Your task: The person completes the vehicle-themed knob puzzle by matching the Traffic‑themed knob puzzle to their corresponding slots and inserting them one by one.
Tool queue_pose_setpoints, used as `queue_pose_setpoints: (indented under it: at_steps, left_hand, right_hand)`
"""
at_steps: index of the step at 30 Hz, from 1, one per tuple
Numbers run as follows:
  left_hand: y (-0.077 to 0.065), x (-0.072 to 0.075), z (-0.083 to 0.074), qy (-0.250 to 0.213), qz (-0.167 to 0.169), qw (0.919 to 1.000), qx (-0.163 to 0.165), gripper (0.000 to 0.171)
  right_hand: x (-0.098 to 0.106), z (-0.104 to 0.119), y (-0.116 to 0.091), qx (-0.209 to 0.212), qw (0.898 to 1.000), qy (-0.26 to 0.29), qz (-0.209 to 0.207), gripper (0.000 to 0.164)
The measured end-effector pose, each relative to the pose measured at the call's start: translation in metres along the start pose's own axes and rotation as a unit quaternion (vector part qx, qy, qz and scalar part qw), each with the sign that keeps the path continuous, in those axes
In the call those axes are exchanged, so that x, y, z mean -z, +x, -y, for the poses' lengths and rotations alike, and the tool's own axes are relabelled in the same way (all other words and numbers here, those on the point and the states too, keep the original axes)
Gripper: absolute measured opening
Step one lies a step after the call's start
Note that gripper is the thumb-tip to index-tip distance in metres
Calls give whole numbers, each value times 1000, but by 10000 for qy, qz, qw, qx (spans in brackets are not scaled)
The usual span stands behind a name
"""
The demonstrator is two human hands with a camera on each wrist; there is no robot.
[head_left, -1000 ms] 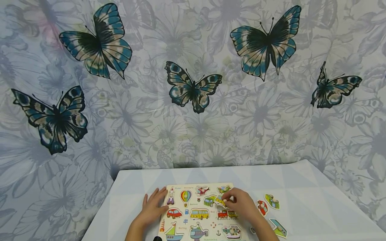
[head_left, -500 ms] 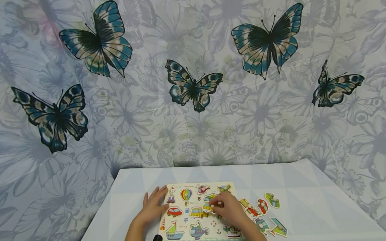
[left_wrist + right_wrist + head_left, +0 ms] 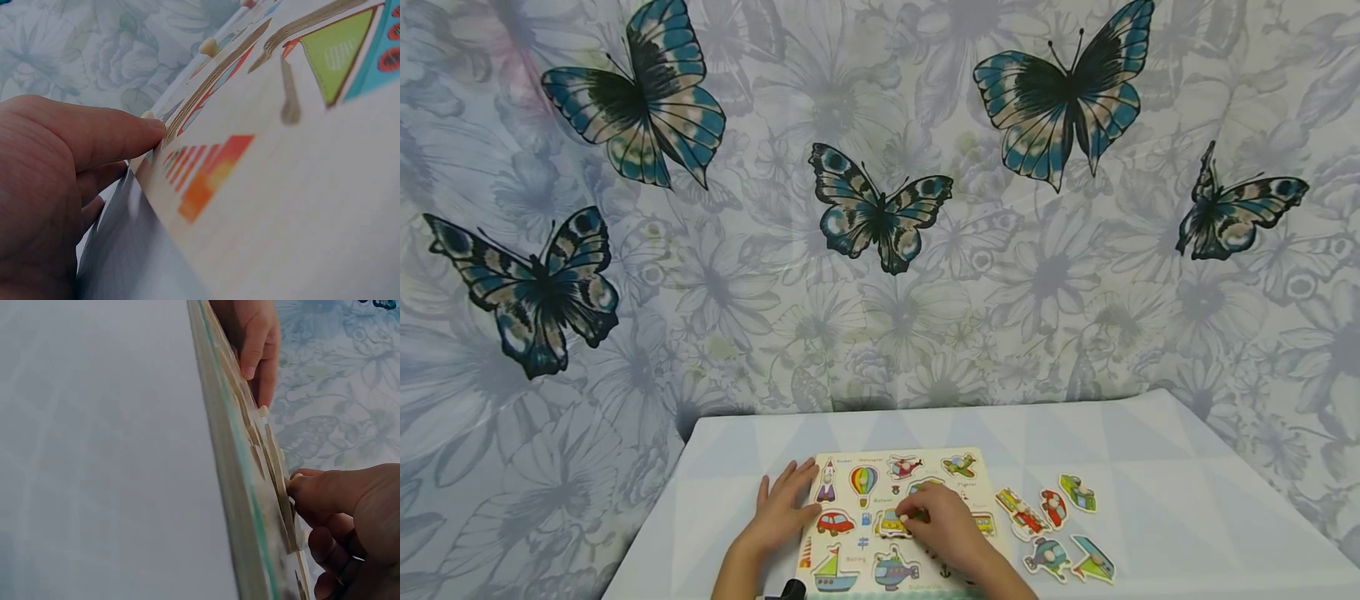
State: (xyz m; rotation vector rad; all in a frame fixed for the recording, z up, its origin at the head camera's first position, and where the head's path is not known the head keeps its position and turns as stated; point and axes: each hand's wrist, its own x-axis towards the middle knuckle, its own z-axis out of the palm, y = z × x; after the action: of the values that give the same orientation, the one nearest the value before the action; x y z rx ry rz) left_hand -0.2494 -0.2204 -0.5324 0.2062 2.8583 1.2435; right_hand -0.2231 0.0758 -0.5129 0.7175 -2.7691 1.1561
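Note:
My right hand point(image 3: 943, 525) pinches the small wooden peg of a yellow bus puzzle piece point(image 3: 889, 523), low over the bus picture on a cream peg puzzle board point(image 3: 932, 462). The right wrist view shows thumb and finger on the peg, with the thin wooden piece point(image 3: 284, 512) lying close along the board's surface. At the board's left edge, my left hand point(image 3: 782, 508) rests with fingers spread. Its thumb point(image 3: 125, 131) touches the edge in the left wrist view. A red car point(image 3: 834, 523), a balloon point(image 3: 863, 482) and a sailboat point(image 3: 835, 573) show on the board.
Right of the board lie loose puzzle pieces: a red and yellow truck point(image 3: 1021, 512), a red piece point(image 3: 1053, 508), a green one point(image 3: 1081, 493), a teal one point(image 3: 1048, 558) and a green-blue one point(image 3: 1094, 560). A butterfly-printed wall stands behind the white table point(image 3: 1187, 500).
My right hand has carried the yellow piece left and toward me, from beside the green vehicle picture to the bus picture. My left hand stays at the board's edge.

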Motion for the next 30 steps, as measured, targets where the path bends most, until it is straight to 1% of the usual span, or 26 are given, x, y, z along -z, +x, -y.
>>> queue_pose_setpoints:
  at_steps: [6, 11, 15, 23, 30]
  left_hand:
    - [1, 0, 0, -2, 4, 10000, -3, 64]
    - [0, 0, 0, -39, 58, 9999, 76, 65]
    - [0, 0, 0, -66, 37, 9999, 73, 65]
    - [1, 1, -2, -86, 6, 10000, 1, 65]
    - [0, 2, -2, -77, 36, 9999, 79, 65]
  right_hand:
    - [-5, 0, 1, -184, 9998, 93, -2, 10]
    - [-8, 1, 0, -271, 9995, 171, 28, 9]
    - [-10, 1, 1, -191, 9998, 104, -45, 8]
    - [-16, -2, 3, 149, 9992, -249, -289, 10]
    - [-18, -3, 2, 118, 9993, -238, -267, 9]
